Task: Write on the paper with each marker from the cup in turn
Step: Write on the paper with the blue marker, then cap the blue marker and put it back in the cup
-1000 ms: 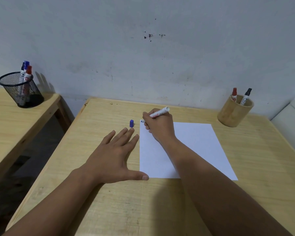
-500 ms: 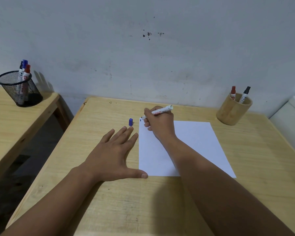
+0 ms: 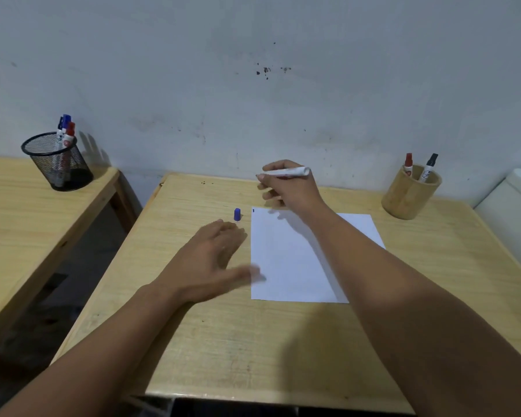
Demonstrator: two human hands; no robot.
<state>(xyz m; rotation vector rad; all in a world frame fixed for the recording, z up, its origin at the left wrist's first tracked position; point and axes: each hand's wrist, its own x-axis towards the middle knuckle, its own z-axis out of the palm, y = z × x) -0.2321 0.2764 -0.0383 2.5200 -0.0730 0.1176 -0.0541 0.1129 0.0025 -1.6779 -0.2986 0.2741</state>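
Observation:
A white sheet of paper [image 3: 295, 260] lies on the wooden table [image 3: 253, 350], with a small blue mark at its far left corner. My right hand [image 3: 292, 191] is raised above the paper's far edge and grips a white marker [image 3: 289, 172] held level. The marker's blue cap [image 3: 237, 214] stands on the table just left of the paper. My left hand [image 3: 211, 257] is blurred, fingers apart, with the thumb over the paper's left edge and the fingertips close to the cap. A wooden cup [image 3: 409, 194] at the far right holds a red marker [image 3: 408, 164] and a black marker [image 3: 429, 167].
A second wooden table [image 3: 27, 212] stands to the left across a gap, carrying a black mesh cup [image 3: 57, 164] with red and blue markers. A white object [image 3: 515, 200] sits past the table's right edge. The wall runs close behind.
My right hand has lifted the marker off the paper's corner and away toward the wall, leaving a small blue mark. My left hand has shifted, now blurred, toward the cap.

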